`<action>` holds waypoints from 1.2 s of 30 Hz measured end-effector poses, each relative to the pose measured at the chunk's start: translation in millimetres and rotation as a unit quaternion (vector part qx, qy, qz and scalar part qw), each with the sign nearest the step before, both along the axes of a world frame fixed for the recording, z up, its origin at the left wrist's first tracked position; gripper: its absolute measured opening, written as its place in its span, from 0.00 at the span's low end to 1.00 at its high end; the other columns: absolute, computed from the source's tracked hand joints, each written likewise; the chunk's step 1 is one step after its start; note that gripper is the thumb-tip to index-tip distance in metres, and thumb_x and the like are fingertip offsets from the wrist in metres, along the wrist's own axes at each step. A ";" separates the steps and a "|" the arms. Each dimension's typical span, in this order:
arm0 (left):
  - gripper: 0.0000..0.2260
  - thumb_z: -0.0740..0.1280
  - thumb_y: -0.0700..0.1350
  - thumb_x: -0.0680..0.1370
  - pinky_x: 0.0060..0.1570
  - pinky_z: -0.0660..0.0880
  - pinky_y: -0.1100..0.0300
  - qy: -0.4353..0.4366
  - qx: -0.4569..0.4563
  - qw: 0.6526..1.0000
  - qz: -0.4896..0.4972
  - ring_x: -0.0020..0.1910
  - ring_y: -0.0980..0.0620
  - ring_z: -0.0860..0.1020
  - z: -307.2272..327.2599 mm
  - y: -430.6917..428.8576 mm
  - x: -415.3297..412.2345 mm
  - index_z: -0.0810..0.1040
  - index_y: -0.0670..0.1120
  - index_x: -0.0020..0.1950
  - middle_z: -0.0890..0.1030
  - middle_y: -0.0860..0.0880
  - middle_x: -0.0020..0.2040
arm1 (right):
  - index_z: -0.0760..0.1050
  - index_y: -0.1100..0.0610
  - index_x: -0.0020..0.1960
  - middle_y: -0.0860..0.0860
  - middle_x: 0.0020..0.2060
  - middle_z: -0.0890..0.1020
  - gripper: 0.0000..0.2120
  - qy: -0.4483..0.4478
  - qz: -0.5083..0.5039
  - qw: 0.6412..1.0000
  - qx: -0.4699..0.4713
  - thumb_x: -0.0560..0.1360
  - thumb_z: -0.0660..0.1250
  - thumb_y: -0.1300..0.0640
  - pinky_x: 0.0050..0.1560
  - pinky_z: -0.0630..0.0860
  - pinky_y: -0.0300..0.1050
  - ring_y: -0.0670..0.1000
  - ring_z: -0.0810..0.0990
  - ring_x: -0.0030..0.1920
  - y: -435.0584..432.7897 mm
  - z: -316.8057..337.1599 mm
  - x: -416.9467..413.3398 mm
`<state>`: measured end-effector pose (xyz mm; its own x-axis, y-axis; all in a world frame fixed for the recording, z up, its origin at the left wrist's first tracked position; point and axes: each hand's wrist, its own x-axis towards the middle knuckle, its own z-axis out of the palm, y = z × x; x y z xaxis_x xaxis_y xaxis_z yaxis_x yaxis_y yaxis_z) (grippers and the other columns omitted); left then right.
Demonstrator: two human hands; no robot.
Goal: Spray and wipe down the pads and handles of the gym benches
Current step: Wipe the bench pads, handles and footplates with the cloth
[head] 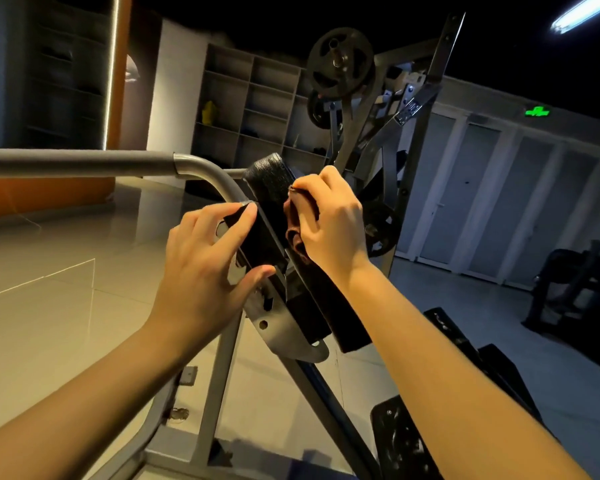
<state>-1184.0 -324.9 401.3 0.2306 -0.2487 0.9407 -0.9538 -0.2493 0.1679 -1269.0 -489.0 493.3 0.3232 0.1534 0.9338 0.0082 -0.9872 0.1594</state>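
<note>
Wipe under way: your right grip clamps the cloth against the pad, left grip straight-fingered, bracing its edge; grey handle likely still due.

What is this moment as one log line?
step: wiping | left hand: touches black pad side | right hand: grips brown cloth against pad

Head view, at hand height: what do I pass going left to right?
Grey padded bar → left hand → black pad → cloth, gripped by the right hand → weight plate → white doors.
</note>
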 end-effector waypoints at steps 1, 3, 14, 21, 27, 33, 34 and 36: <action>0.33 0.68 0.60 0.77 0.60 0.71 0.44 -0.001 0.000 1.000 0.002 0.66 0.41 0.70 -0.3 0.0 0.6 0.72 0.43 0.76 0.73 0.41 0.69 | 0.81 0.63 0.54 0.57 0.46 0.78 0.06 0.004 -0.004 1.000 -0.002 0.81 0.67 0.61 0.46 0.79 0.50 0.54 0.78 0.46 -2.0 -5.0 -1.5; 0.32 0.70 0.60 0.78 0.60 0.71 0.44 -0.003 -0.004 1.000 0.003 0.66 0.40 0.70 -1.3 -0.6 1.3 0.71 0.43 0.76 0.73 0.41 0.69 | 0.81 0.62 0.55 0.57 0.46 0.77 0.07 0.028 -0.011 1.000 -0.001 0.82 0.67 0.60 0.45 0.78 0.50 0.54 0.77 0.46 -12.2 -34.2 -22.2; 0.34 0.75 0.54 0.74 0.62 0.73 0.44 0.029 -0.024 0.999 -0.015 0.66 0.40 0.69 -1.1 -2.1 -7.4 0.71 0.43 0.76 0.72 0.41 0.69 | 0.80 0.60 0.53 0.54 0.45 0.76 0.06 0.084 -0.044 0.995 0.016 0.82 0.66 0.59 0.40 0.77 0.47 0.51 0.75 0.43 -30.7 -94.8 -82.6; 0.35 0.77 0.54 0.73 0.61 0.73 0.43 0.020 0.003 1.000 0.017 0.67 0.39 0.70 1.5 2.6 -7.3 0.71 0.44 0.77 0.72 0.40 0.69 | 0.81 0.61 0.55 0.55 0.47 0.77 0.07 0.035 -0.028 0.999 0.026 0.82 0.66 0.58 0.44 0.78 0.45 0.51 0.76 0.46 -22.8 -57.5 -44.3; 0.34 0.77 0.51 0.73 0.62 0.72 0.43 0.030 -0.012 0.999 0.013 0.69 0.39 0.69 -3.3 -2.2 -12.1 0.71 0.43 0.77 0.72 0.39 0.71 | 0.78 0.53 0.55 0.45 0.48 0.74 0.06 0.167 -0.107 0.977 0.074 0.81 0.65 0.54 0.44 0.79 0.37 0.41 0.73 0.46 -60.7 -174.6 -142.3; 0.24 0.70 0.52 0.78 0.61 0.73 0.47 -0.029 -0.008 0.999 -0.037 0.65 0.42 0.73 -19.1 4.6 -56.1 0.76 0.42 0.71 0.75 0.40 0.66 | 0.76 0.45 0.50 0.42 0.47 0.79 0.07 0.024 -0.036 0.922 0.386 0.81 0.67 0.58 0.49 0.81 0.44 0.43 0.80 0.53 -31.7 -158.1 -156.3; 0.22 0.68 0.56 0.79 0.56 0.76 0.48 -0.014 0.035 0.996 -0.080 0.60 0.46 0.76 -24.2 2.4 -67.2 0.79 0.45 0.67 0.78 0.45 0.62 | 0.77 0.46 0.51 0.43 0.47 0.80 0.06 0.013 0.008 0.904 0.428 0.81 0.67 0.57 0.49 0.81 0.42 0.44 0.80 0.52 -18.4 -144.5 -150.1; 0.21 0.66 0.66 0.78 0.49 0.79 0.54 0.136 0.110 0.971 -0.162 0.51 0.59 0.78 -28.2 -1.4 -88.6 0.83 0.52 0.60 0.81 0.58 0.52 | 0.78 0.50 0.51 0.43 0.46 0.82 0.04 0.008 0.065 0.882 0.467 0.81 0.67 0.58 0.47 0.79 0.37 0.43 0.81 0.50 4.0 -125.4 -139.7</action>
<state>-1272.5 -326.2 373.1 0.3396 -0.5376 0.7718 -0.9159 -0.0024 0.4013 -1408.7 -485.0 367.8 0.3746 -0.6434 0.6676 0.1257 -0.6781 -0.7241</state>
